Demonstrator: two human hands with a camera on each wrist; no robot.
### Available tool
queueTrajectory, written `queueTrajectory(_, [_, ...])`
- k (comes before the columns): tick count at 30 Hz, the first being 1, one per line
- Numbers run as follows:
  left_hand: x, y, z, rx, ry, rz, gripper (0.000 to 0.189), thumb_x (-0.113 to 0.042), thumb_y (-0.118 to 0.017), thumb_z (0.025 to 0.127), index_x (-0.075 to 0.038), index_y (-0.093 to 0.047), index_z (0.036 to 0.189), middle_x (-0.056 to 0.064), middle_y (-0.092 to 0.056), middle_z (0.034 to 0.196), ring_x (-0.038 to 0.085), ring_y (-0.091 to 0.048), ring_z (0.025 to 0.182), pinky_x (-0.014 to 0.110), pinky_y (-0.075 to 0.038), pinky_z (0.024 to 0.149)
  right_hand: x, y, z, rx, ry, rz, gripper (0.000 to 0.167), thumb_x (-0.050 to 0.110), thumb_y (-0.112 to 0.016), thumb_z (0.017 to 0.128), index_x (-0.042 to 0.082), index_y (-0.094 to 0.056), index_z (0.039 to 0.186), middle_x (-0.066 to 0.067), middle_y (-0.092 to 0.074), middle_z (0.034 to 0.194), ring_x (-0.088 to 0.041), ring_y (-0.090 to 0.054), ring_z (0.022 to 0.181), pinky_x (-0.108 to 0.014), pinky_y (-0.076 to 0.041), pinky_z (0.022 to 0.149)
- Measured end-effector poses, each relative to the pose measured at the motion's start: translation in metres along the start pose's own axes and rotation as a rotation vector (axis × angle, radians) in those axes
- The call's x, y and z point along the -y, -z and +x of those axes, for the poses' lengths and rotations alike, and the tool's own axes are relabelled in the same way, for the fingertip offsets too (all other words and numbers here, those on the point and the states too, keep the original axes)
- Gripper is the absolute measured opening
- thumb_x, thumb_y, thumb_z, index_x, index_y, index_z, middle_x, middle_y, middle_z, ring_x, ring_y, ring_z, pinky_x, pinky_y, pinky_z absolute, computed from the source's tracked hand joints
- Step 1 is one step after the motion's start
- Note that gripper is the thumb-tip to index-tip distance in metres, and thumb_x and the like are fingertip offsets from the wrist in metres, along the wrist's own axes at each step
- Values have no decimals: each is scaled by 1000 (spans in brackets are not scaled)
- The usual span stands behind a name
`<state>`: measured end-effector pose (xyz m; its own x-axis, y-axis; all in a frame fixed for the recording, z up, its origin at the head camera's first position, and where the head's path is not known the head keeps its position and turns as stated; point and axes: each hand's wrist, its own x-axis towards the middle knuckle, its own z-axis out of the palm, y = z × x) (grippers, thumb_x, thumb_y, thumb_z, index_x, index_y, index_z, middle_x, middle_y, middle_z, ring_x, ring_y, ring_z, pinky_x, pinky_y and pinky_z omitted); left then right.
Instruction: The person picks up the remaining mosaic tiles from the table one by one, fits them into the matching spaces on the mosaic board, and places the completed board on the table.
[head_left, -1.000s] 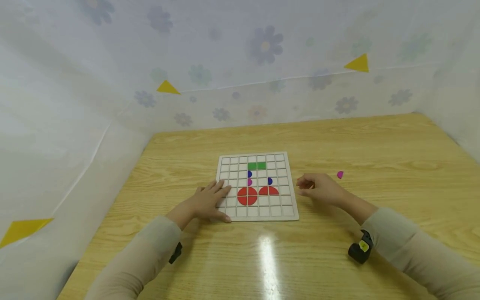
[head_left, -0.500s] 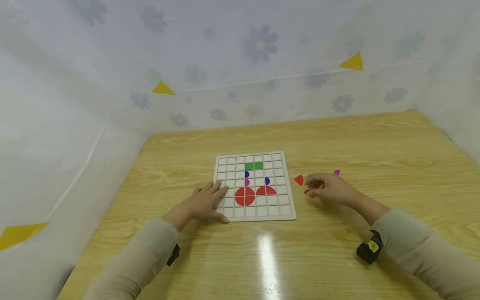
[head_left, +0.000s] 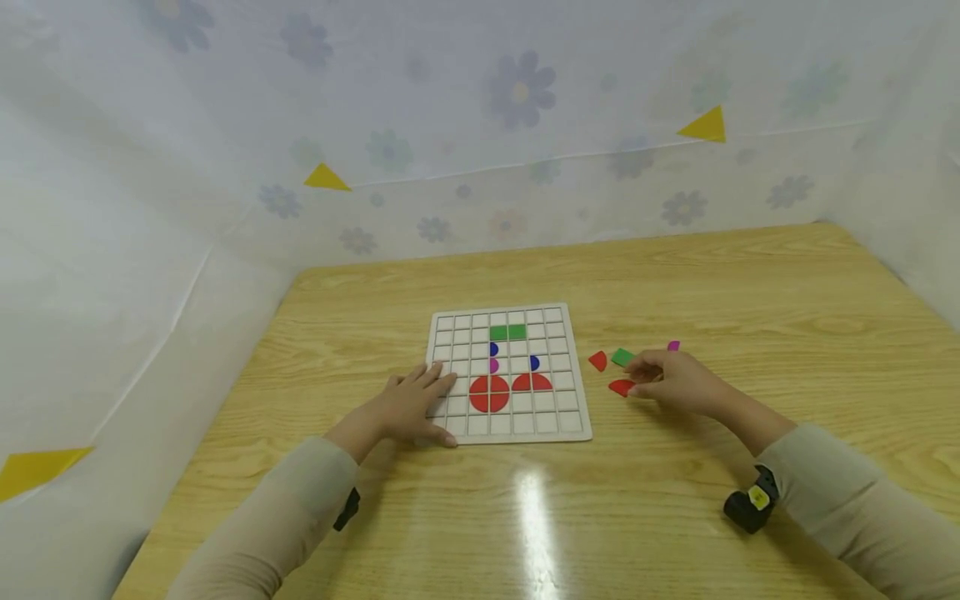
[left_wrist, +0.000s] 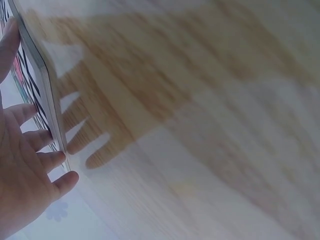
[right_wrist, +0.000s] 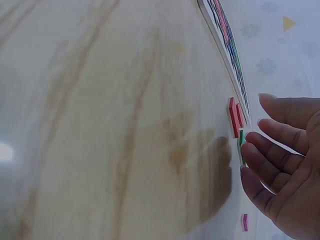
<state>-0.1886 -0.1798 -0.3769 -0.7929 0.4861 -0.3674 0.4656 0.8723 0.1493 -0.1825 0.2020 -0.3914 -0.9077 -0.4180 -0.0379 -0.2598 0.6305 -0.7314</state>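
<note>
One green piece (head_left: 622,357) lies just beside the right hand (head_left: 672,383).

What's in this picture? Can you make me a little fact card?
Table: wooden
Board: white, with squares, flat on the table
On board: green pieces, blue pieces, a pink piece, red pieces
Beside board: two loose red pieces, a loose green piece, a loose pink piece
Left hand: resting on the board's edge, fingers spread
Right hand: near the loose pieces
</note>
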Motion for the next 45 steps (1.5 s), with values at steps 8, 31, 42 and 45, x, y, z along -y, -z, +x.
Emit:
queueTrajectory(8, [0, -2, 0, 16, 23, -9, 97, -65, -56, 64, -18, -16, 139, 10, -6, 143, 31, -3, 128, 54, -13, 95, -3, -2, 5, 25, -14, -15, 30, 15, -65, 77, -4, -57, 99, -6, -59, 89, -21, -54, 83, -36, -43, 72])
queueTrajectory(31, [-4, 4, 0, 19, 28, -58, 95, -60, -60, 65, -16, -18, 139, 10, -6, 143, 31, -1, 128, 56, -12, 94, -1, -7, 16, 39, 34, -81, 15, 4, -65, 74, 0, -58, 86, -4, -54, 80, -16, -49, 73, -32, -41, 65])
queueTrajectory(42, [-4, 2, 2, 21, 35, -53, 95, -60, -60, 65, -17, -19, 139, 9, -8, 143, 30, -2, 129, 56, -13, 93, -1, -3, 16, 100, -9, -31, 10, 7, -66, 74, 4, -59, 81, 0, -49, 68, -14, -42, 61, -27, -37, 54])
queueTrajectory(45, [-3, 1, 2, 28, 46, -58, 96, -60, -61, 64, -17, -19, 139, 9, -7, 143, 30, -1, 129, 56, -13, 94, -2, -3, 17, 108, -24, -14, 9, 7, -65, 75, 4, -58, 80, 0, -48, 66, -14, -40, 59, -26, -35, 52])
